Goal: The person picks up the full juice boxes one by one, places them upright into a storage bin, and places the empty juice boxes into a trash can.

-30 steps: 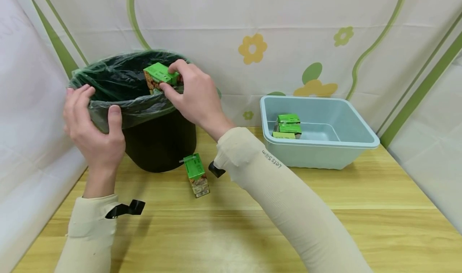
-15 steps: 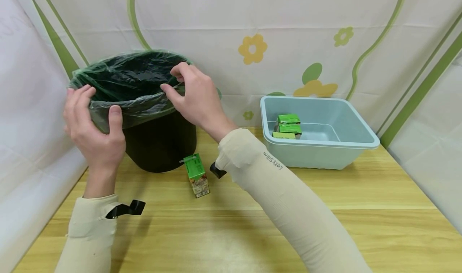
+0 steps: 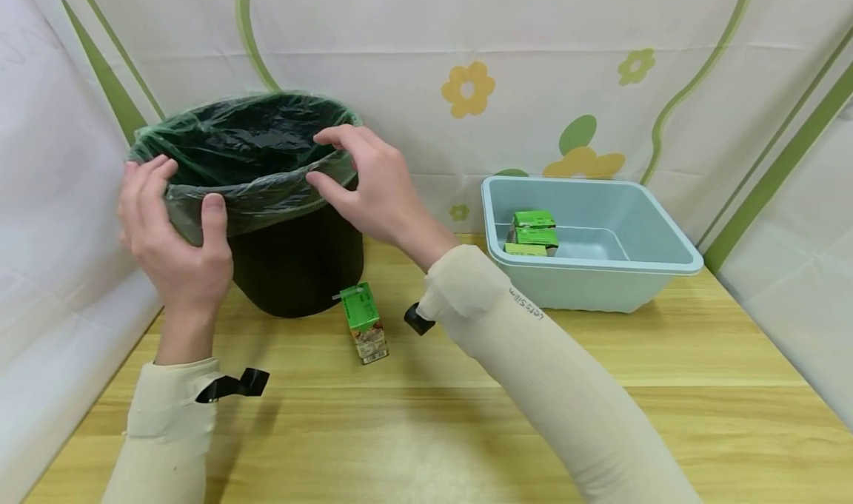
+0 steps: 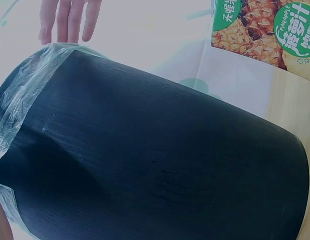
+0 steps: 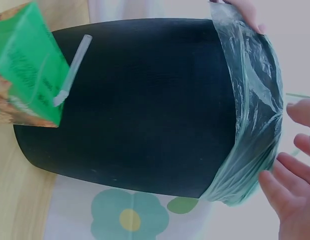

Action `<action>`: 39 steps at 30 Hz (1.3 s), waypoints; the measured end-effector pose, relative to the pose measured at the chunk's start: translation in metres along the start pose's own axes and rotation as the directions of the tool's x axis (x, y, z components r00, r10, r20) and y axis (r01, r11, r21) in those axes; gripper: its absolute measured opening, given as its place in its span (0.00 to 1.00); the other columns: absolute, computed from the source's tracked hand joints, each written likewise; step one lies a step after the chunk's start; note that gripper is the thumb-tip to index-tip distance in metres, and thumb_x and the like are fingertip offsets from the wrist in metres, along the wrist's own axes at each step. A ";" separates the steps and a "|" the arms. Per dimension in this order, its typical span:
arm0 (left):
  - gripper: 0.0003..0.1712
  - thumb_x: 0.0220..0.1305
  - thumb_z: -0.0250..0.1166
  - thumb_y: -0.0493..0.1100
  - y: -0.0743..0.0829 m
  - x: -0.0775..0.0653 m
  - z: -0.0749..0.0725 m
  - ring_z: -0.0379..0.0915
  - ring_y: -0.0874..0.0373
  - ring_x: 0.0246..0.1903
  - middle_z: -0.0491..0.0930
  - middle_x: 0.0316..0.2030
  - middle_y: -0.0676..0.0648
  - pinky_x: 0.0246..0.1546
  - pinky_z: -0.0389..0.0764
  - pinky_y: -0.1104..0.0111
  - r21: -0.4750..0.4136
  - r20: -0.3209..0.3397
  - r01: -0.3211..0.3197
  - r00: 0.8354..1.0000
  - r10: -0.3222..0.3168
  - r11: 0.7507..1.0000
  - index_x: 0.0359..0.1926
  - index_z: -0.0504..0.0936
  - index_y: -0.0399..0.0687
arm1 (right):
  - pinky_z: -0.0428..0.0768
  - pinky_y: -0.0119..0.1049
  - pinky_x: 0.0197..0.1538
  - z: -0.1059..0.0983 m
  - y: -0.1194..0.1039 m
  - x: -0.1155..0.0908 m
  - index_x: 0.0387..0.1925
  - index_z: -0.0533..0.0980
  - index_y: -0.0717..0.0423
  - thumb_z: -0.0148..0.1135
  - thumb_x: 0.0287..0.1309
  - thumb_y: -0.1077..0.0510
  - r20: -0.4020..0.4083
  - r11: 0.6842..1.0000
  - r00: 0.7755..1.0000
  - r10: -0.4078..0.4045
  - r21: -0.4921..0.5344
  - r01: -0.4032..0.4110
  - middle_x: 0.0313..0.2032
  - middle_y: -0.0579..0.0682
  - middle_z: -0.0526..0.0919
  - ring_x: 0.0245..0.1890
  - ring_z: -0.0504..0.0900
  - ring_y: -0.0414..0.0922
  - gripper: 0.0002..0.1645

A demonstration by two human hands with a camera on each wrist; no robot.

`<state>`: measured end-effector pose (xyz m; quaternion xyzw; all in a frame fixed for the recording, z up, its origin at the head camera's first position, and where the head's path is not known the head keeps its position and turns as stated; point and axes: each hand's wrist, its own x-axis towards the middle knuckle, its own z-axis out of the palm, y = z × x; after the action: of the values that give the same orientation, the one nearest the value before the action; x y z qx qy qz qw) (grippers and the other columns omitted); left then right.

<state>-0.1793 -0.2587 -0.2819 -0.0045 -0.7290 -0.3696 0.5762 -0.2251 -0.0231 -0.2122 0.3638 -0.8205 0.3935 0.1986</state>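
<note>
At the left of the head view stands a black trash bin [image 3: 298,267] with a translucent green liner bag [image 3: 273,197] folded over its rim. My left hand [image 3: 176,241] holds the bin's left side at the rim, fingers over the bag and thumb on the front. Over the right part of the rim is my right hand [image 3: 376,182], fingers spread and nothing held. A green juice carton [image 3: 364,323] lies on the table in front of the bin, its straw at the bin end. The left wrist view shows pineapple pictures on this carton [image 4: 267,32].
A light blue plastic tub [image 3: 600,286] stands to the right, with several green cartons [image 3: 533,236] in its left end. Wooden table [image 3: 533,385] lies under everything. A white curtain [image 3: 400,30] with flower prints hangs close behind the bin.
My right hand has let go of a green carton, which dropped out of sight into the bin, and then drew slightly right and opened. My left hand has stayed put.
</note>
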 end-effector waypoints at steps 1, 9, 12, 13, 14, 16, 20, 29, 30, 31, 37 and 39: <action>0.32 0.65 0.62 0.63 0.000 0.000 0.000 0.58 0.57 0.81 0.78 0.70 0.52 0.81 0.49 0.57 0.000 0.000 -0.001 1.000 0.001 1.000 0.67 0.82 0.59 | 0.79 0.30 0.63 -0.001 0.000 -0.003 0.68 0.77 0.52 0.66 0.73 0.50 -0.006 1.000 1.000 -0.002 0.019 0.002 0.65 0.49 0.81 0.66 0.78 0.43 0.27; 0.32 0.65 0.62 0.63 0.002 0.001 0.000 0.59 0.56 0.80 0.78 0.69 0.52 0.81 0.50 0.59 -0.006 -0.009 -0.004 1.000 0.004 1.000 0.66 0.82 0.56 | 0.80 0.28 0.65 -0.007 0.007 -0.029 0.66 0.78 0.52 0.70 0.69 0.50 -0.015 0.978 1.000 0.021 0.208 -0.018 0.64 0.47 0.82 0.66 0.80 0.42 0.27; 0.33 0.65 0.62 0.63 0.003 0.001 0.000 0.59 0.56 0.80 0.78 0.69 0.51 0.81 0.50 0.59 -0.004 -0.011 -0.004 1.000 0.004 1.000 0.66 0.82 0.55 | 0.82 0.33 0.66 -0.007 0.014 -0.042 0.66 0.78 0.52 0.72 0.68 0.50 0.033 0.953 0.999 0.036 0.299 -0.044 0.64 0.47 0.83 0.65 0.82 0.42 0.28; 0.33 0.66 0.62 0.63 0.004 0.001 0.000 0.59 0.56 0.80 0.78 0.69 0.50 0.81 0.50 0.59 -0.004 -0.011 -0.004 1.000 0.003 1.000 0.66 0.82 0.55 | 0.82 0.33 0.66 -0.007 0.016 -0.046 0.66 0.78 0.51 0.73 0.67 0.49 0.059 0.944 0.997 0.048 0.322 -0.064 0.64 0.46 0.83 0.65 0.82 0.41 0.29; 0.33 0.66 0.62 0.63 0.005 0.001 0.000 0.59 0.55 0.80 0.78 0.69 0.50 0.81 0.50 0.59 -0.004 -0.011 -0.004 1.000 0.004 1.000 0.66 0.82 0.54 | 0.82 0.36 0.67 -0.008 0.019 -0.051 0.66 0.78 0.50 0.73 0.67 0.49 0.085 0.938 0.995 0.059 0.337 -0.084 0.64 0.46 0.83 0.65 0.81 0.40 0.29; 0.34 0.66 0.62 0.62 0.008 0.000 -0.001 0.58 0.54 0.80 0.78 0.69 0.48 0.81 0.50 0.59 -0.004 -0.009 -0.003 1.000 0.002 1.000 0.66 0.82 0.51 | 0.82 0.38 0.68 -0.008 0.025 -0.059 0.67 0.78 0.47 0.74 0.66 0.48 0.143 0.929 0.987 0.076 0.350 -0.122 0.65 0.44 0.82 0.65 0.81 0.39 0.30; 0.35 0.66 0.61 0.61 0.014 0.000 -0.002 0.58 0.52 0.81 0.78 0.70 0.44 0.81 0.49 0.58 -0.008 -0.002 0.010 1.000 -0.010 1.000 0.65 0.82 0.43 | 0.80 0.41 0.70 -0.006 0.037 -0.074 0.68 0.78 0.40 0.76 0.63 0.48 0.264 0.911 0.961 0.085 0.369 -0.182 0.68 0.38 0.79 0.69 0.78 0.37 0.32; 0.37 0.66 0.61 0.60 0.023 -0.001 -0.003 0.58 0.49 0.81 0.77 0.69 0.40 0.81 0.50 0.59 -0.011 0.000 0.009 1.000 -0.009 1.000 0.65 0.81 0.38 | 0.76 0.48 0.75 0.009 0.059 -0.098 0.70 0.78 0.39 0.78 0.61 0.51 0.441 0.905 0.897 0.006 0.379 -0.192 0.73 0.37 0.75 0.74 0.71 0.37 0.36; 0.37 0.66 0.61 0.60 0.023 -0.001 -0.003 0.58 0.49 0.81 0.77 0.69 0.40 0.81 0.49 0.59 -0.013 0.001 0.010 1.000 -0.010 1.000 0.65 0.81 0.38 | 0.75 0.48 0.75 0.011 0.061 -0.100 0.70 0.77 0.38 0.78 0.60 0.50 0.455 0.909 0.890 0.006 0.369 -0.195 0.73 0.36 0.75 0.75 0.71 0.37 0.37; 0.37 0.66 0.61 0.59 0.023 -0.002 -0.003 0.58 0.49 0.81 0.77 0.69 0.40 0.81 0.49 0.59 -0.014 0.002 0.010 1.000 -0.010 1.000 0.65 0.81 0.38 | 0.75 0.47 0.75 0.013 0.063 -0.102 0.71 0.77 0.38 0.78 0.60 0.50 0.469 0.912 0.883 0.005 0.360 -0.196 0.73 0.36 0.74 0.75 0.70 0.37 0.38; 0.36 0.66 0.61 0.59 0.024 -0.002 -0.003 0.57 0.49 0.81 0.77 0.70 0.40 0.82 0.49 0.59 -0.017 0.003 0.013 1.000 -0.013 1.000 0.66 0.81 0.38 | 0.75 0.51 0.75 0.024 0.068 -0.109 0.74 0.73 0.37 0.79 0.60 0.50 0.517 0.927 0.856 0.007 0.318 -0.200 0.74 0.34 0.73 0.75 0.71 0.40 0.42; 0.37 0.67 0.61 0.59 0.025 -0.001 -0.003 0.57 0.49 0.81 0.77 0.70 0.40 0.82 0.49 0.59 -0.016 0.002 0.014 1.000 -0.014 1.000 0.66 0.81 0.38 | 0.75 0.52 0.74 0.027 0.069 -0.110 0.74 0.73 0.37 0.79 0.60 0.50 0.528 0.932 0.849 0.010 0.302 -0.199 0.74 0.34 0.74 0.75 0.71 0.40 0.42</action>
<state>-0.1657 -0.2418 -0.2696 -0.0047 -0.7265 -0.3795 0.5728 -0.2057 0.0339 -0.3305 0.4393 -0.7803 0.4290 -0.1186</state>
